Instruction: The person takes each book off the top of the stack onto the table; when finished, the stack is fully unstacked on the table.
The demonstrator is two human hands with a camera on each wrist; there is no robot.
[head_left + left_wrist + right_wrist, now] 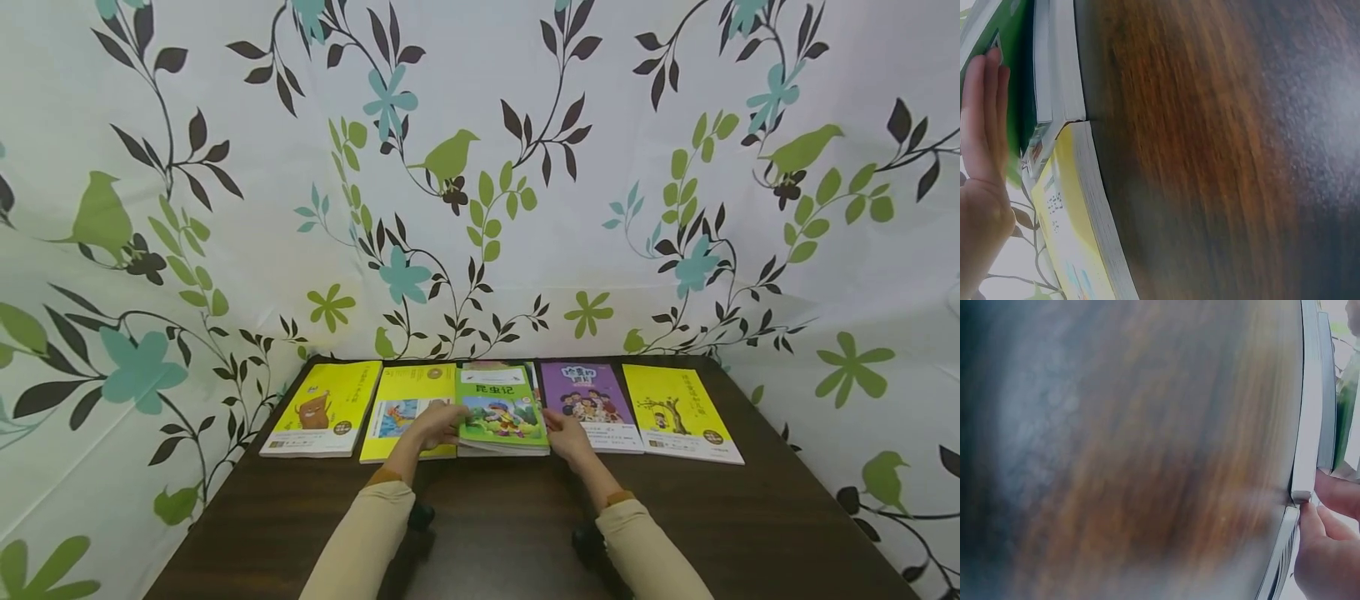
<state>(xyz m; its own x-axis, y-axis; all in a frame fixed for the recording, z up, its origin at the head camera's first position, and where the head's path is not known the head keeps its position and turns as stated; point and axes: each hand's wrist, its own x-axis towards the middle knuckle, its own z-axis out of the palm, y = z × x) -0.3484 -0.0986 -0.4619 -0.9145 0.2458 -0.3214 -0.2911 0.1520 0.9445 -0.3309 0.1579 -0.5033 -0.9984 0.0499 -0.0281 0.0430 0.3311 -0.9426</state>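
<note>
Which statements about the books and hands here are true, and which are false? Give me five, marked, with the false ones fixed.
1. The left hand holds the green book. True.
2. The green book is at the far left of the row. False: it is in the middle, over other books.
3. The purple book lies right of the green book. True.
4. The left-end book and right-end book both have yellow covers. True.
5. The right hand grips the right-end book. False: it is at the right edge of the middle books.

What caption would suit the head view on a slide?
Left hand holds a green book while right hand touches the stack beneath it.
</note>
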